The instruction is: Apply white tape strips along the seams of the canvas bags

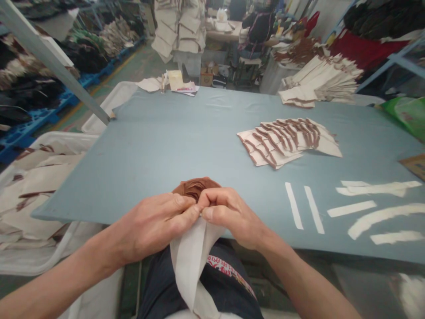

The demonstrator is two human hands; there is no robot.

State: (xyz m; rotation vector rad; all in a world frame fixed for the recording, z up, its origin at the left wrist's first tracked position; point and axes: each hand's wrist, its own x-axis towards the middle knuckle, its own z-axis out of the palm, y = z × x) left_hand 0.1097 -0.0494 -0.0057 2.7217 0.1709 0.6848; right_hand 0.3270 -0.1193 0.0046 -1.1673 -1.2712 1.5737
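At the near edge of the table, my left hand (162, 221) and my right hand (229, 212) meet, thumbs and fingertips pinched together on a piece of cloth. Its cream fabric (189, 257) hangs from my fingers over the table edge into my lap, folded lengthwise. Gathered brown fabric (195, 185) bunches up just beyond my fingertips, resting on the table. Whether the brown and cream parts are joined is hidden by my hands. Both hands are closed, and the exact spot they pinch is mostly covered.
Cream pieces with brown edging (285, 139) overlap in a row on the blue table (159, 141). Loose white strips (352, 208) lie at the right. Fabric stacks (318, 82) stand at the back right. A white bin (63, 248) holds cloth at the left. A person (259, 29) sits beyond.
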